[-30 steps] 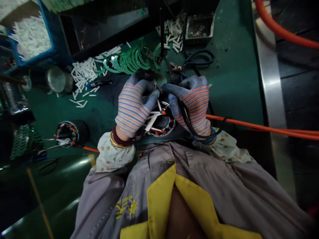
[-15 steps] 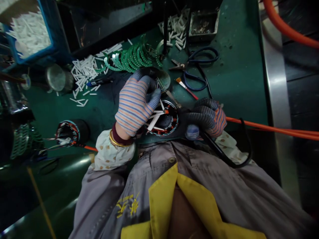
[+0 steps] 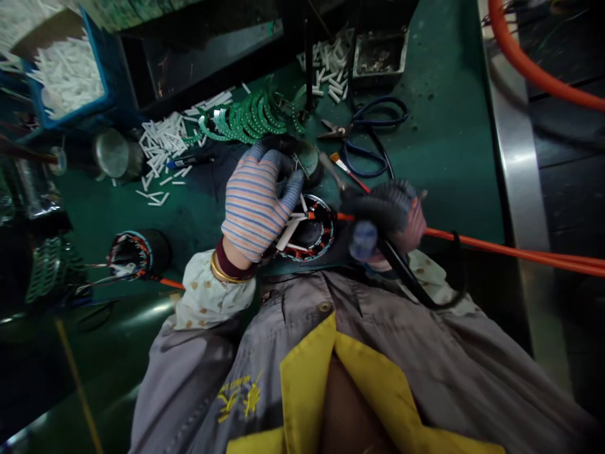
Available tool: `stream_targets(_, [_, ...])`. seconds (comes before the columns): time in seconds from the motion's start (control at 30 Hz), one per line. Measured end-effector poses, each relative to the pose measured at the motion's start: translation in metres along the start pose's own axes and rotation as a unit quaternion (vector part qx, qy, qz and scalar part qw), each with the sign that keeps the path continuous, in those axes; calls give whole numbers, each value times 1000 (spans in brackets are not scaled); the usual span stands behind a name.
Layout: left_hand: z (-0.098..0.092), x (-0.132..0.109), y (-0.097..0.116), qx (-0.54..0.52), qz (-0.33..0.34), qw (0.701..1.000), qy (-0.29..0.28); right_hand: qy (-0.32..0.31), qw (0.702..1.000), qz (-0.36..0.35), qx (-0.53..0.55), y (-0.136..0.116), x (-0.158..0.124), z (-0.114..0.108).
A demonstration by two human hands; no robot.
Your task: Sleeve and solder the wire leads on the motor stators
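A wound motor stator [image 3: 307, 236] with copper-coloured windings and white sleeves sticking out lies just below my hands. My left hand [image 3: 258, 202], in a striped glove, curls over thin wire leads at the stator's upper edge, with a round grey-green disc [image 3: 307, 159] partly hidden behind it. My right hand [image 3: 387, 217], with a dark-coated palm, grips a corded tool [image 3: 363, 239] that has a blue end and a metal shaft. The shaft's tip points up and left, apart from the stator. Its exact kind is hard to tell.
A second stator [image 3: 139, 252] lies to the left. Green strips [image 3: 246, 120], loose white sleeves [image 3: 161, 142], blue-handled scissors [image 3: 378, 120], a small brush [image 3: 347, 167] and a metal tray [image 3: 380, 53] sit on the green bench. An orange cable [image 3: 515, 252] crosses right.
My right hand has moved right, away from the stator, and the tool's shaft has swung up and away. My left hand has stayed at the leads.
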State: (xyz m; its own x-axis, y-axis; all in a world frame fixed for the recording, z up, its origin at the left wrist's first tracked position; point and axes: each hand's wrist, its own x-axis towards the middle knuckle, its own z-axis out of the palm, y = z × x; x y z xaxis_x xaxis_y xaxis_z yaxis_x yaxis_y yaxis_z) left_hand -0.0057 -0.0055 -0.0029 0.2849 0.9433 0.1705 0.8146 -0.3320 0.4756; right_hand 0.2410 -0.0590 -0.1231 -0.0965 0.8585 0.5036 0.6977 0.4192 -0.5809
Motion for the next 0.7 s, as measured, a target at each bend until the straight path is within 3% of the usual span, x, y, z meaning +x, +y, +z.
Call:
stream_targets(0.07, [2, 0, -2, 15, 11, 1000, 7, -7, 999, -15, -35, -10, 25, 1])
stream_targets(0.13, [4, 1, -4, 27, 14, 1000, 4, -54, 996, -8, -76, -21, 46, 0])
stream_targets(0.27, [4, 2, -5, 31, 9, 999, -7, -82, 986, 0, -143, -36, 62, -1])
stream_targets(0.43, [-1, 1, -4, 18, 10, 999, -33, -62, 989, -4, -134, -28, 54, 8])
stream_targets(0.6, [3, 6, -12, 18, 11, 999, -28, 107, 990, -31, -85, -17, 27, 6])
stream_targets(0.7, [0, 11, -16, 28, 22, 998, -46, 91, 991, -92, -13, -13, 9, -12])
